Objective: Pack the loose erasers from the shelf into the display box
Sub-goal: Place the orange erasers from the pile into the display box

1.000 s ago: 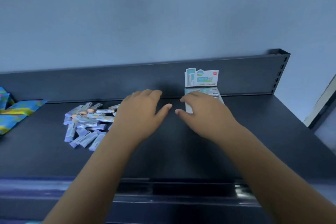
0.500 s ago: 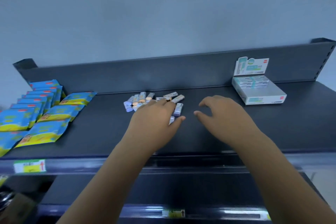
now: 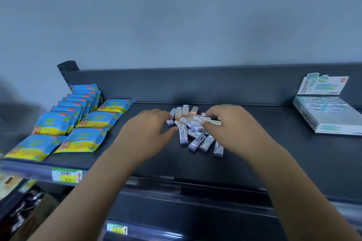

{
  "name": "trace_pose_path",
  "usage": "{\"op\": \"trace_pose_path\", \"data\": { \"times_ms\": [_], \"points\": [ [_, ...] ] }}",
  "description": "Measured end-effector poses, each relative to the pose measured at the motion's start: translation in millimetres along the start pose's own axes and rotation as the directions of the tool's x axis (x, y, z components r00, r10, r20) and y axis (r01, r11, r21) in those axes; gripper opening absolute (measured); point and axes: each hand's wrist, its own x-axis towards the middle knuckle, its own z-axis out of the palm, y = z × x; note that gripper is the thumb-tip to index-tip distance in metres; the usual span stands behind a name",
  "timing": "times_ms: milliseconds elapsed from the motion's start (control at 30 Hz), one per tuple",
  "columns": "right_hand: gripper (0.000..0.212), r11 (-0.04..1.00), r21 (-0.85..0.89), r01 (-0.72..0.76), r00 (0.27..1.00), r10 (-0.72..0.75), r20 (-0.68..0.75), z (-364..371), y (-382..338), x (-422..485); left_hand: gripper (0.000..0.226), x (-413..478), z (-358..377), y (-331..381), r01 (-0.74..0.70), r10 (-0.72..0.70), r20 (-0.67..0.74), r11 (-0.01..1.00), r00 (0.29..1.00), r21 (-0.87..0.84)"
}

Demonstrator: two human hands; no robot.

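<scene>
Left hand [image 3: 147,133], right hand [image 3: 235,129] bare; forearms bare to frame edge.

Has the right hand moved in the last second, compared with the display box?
Yes. The right hand left the display box and went left along the shelf; it is now at the pile of loose erasers.

Legible text: none; all print blurred. Lower left of frame, green-and-yellow price label [image 3: 66,175]: red upward arrow only, characters unreadable. Right edge, white cardboard display box [image 3: 323,86]: small red logo square, wording unreadable.
</scene>
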Motion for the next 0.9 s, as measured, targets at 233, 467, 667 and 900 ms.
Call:
{"op": "trace_pose_path", "data": {
  "times_ms": [233, 467, 667, 900],
  "points": [
    [0.018, 0.999, 0.050, 0.006, 1.000, -0.008, 0.028, 6, -35, 50, 0.037, 47, 10, -39, -0.114, 0.117, 0.050, 0.991, 0.992, -0.071],
    [0.049, 0.996, -0.091, 0.007, 0.992, 0.005, 0.126, 44, -31, 96, 0.059, 87, 45, -46, -0.287, 0.321, 0.228, 0.942, 0.919, -0.173],
    [0.029, 0.979, -0.204, -0.009, 0.996, 0.028, 0.089, 84, -11, 104, 0.025, 102, 56, -61, -0.398, 0.401, 0.212, 0.915, 0.891, -0.058],
    [0.039, 0.951, -0.297, -0.083, 0.990, 0.112, 0.081, 83, -21, 113, 0.018, 104, 51, -64, -0.363, 0.364, 0.213, 0.931, 0.907, -0.046]
  ]
}}
